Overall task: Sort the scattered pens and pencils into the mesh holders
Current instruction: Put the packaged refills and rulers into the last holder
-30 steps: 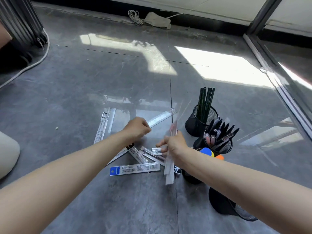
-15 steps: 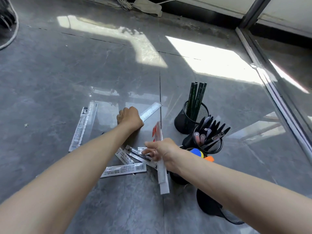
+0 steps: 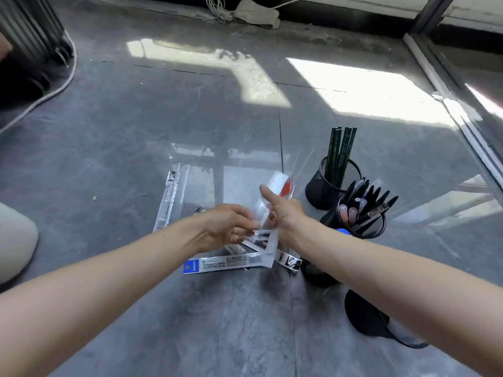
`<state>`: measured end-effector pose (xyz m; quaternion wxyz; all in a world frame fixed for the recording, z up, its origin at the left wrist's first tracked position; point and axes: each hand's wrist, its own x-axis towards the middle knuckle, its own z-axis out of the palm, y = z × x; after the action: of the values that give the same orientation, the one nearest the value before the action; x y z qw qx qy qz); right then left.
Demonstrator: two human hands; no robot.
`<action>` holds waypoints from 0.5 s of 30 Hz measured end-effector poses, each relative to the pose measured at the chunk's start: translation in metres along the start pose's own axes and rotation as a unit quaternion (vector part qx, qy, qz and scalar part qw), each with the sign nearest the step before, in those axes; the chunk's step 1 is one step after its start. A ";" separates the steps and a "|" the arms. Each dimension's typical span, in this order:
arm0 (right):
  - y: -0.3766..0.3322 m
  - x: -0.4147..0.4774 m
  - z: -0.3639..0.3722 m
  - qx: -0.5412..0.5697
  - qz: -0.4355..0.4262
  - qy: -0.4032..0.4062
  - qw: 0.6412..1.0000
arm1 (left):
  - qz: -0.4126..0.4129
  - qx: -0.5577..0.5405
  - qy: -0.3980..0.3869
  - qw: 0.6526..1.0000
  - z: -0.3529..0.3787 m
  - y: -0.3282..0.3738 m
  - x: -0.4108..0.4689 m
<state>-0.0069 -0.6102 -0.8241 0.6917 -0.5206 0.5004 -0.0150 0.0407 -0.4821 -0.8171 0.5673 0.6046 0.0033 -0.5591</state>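
Note:
My right hand point(image 3: 285, 213) grips a bundle of clear packaged rulers point(image 3: 275, 191) held upright over the floor, thumb raised. My left hand point(image 3: 231, 227) pinches the bundle's lower part from the left. Under the hands lie several flat packets, one with a blue end point(image 3: 226, 263). Another clear packet point(image 3: 170, 197) lies to the left. A black mesh holder point(image 3: 326, 186) holds dark green pencils point(image 3: 340, 151). A second mesh holder point(image 3: 367, 227) is full of black pens. A third mesh holder point(image 3: 315, 273) stands under my right forearm. A fourth mesh holder point(image 3: 381, 319) lies tipped over.
The grey tiled floor point(image 3: 136, 131) is glossy with sunlit patches. A glass door frame point(image 3: 462, 104) runs along the right. A white cable point(image 3: 54, 88) curves at the left, and a coiled cord with cloth point(image 3: 245, 12) lies by the far wall. A pale cushion point(image 3: 13, 240) sits at left.
My left hand left the ruler lying on the floor and came back to the bundle. My right hand raised the bundle more upright.

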 end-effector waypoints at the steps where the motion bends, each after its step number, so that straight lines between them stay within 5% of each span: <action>1: -0.001 0.000 0.004 -0.014 0.000 -0.018 1.000 | 0.000 0.020 -0.010 1.000 -0.007 -0.002 -0.003; 4: 0.002 -0.002 0.014 -0.058 -0.008 -0.043 0.997 | 0.043 0.158 0.140 0.977 -0.037 -0.008 0.001; 7: 0.005 -0.010 0.016 -0.052 0.009 -0.098 0.994 | 0.054 0.369 0.412 0.831 -0.069 -0.012 0.002; 9: 0.006 -0.017 0.015 -0.055 0.032 -0.126 0.990 | 0.009 0.468 0.468 0.750 -0.079 -0.014 0.000; 11: 0.006 -0.019 0.012 -0.068 0.047 -0.125 0.989 | -0.022 0.488 0.477 0.731 -0.080 -0.015 0.002; 15: 0.007 -0.013 0.004 -0.123 0.036 -0.114 0.985 | -0.058 0.381 0.519 0.763 -0.070 -0.016 0.011</action>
<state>-0.0137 -0.5968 -0.8202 0.6748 -0.5820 0.4344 0.1311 0.0822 -0.4350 -0.8542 0.1679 0.9675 0.1188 -0.1468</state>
